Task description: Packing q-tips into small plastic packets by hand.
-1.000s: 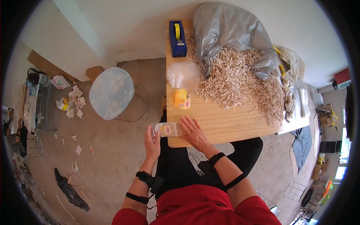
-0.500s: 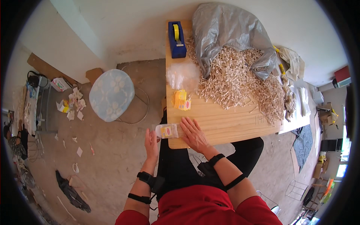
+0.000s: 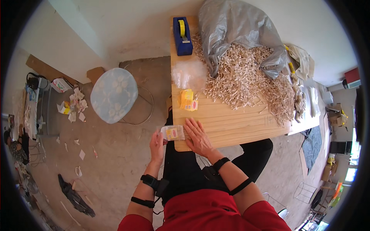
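Little has shifted: both hands keep to the small clear plastic packet of wooden sticks with a yellow label (image 3: 174, 133) at the table's near corner, lower centre. Left hand (image 3: 157, 143) pinches its end shut; right hand (image 3: 197, 135) lies flat, fingers spread, on it. One packet is filled; a large pale heap of loose wooden sticks (image 3: 246, 79), upper right, remains unpacked.

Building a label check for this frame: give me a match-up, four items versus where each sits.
Items:
1. tape dispenser
2. grey bag
3. stool
4. small packet

Places:
A. on the floor, left of the table
B. at the near table edge, between both hands
C. far left corner of the table
D. on the stick pile, far side

Pairs: 1-C, 2-D, 3-A, 4-B
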A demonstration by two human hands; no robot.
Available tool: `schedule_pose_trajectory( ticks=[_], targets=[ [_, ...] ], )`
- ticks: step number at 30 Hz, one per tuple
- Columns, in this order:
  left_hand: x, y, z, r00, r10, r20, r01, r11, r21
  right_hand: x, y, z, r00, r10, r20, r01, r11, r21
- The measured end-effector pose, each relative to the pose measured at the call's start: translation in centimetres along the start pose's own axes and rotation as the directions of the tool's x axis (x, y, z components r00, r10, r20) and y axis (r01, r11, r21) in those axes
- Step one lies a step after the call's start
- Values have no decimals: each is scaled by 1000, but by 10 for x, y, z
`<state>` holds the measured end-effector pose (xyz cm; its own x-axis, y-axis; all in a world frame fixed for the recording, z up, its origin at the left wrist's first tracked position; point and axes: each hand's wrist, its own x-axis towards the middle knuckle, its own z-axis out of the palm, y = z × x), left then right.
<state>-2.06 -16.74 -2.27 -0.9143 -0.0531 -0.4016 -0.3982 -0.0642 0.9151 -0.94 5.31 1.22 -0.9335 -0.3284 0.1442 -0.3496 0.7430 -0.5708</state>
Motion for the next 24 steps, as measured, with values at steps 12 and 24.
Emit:
schedule_pose_trajectory(
  ticks=[12,24],
  targets=[
    [16,15,8,999,-37,-27,39,996,81,1,-4,0,934,199,-297,-109,949,294],
    [14,13,31,969,219,-118,-184,950,254,18,-13,21,777,497,-386,-223,790,571]
  ],
)
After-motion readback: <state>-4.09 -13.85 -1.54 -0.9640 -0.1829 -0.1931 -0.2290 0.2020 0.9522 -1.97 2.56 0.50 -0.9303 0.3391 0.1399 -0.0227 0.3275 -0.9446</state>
